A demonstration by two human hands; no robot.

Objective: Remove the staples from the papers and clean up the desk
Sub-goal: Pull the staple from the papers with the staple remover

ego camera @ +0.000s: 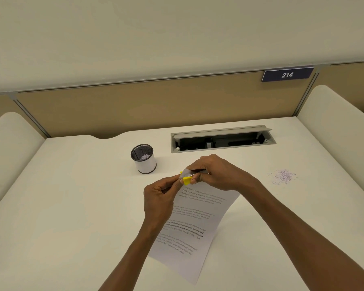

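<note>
Printed papers [191, 225] lie on the white desk [72, 206] in front of me, their top corner lifted. My left hand [159, 198] pinches that folded-up corner. My right hand [216, 172] grips a yellow staple remover [186, 180] pressed onto the same corner. The staple itself is hidden between my fingers. A small mesh cup [143, 158] with a white band stands upright to the upper left of my hands, with small pale bits inside.
A scatter of tiny paper scraps [283, 176] lies on the desk to the right. An open cable tray [222, 139] is set into the desk behind my hands. Beige partition panels and low side walls enclose the desk; a sign reads 214 [287, 74].
</note>
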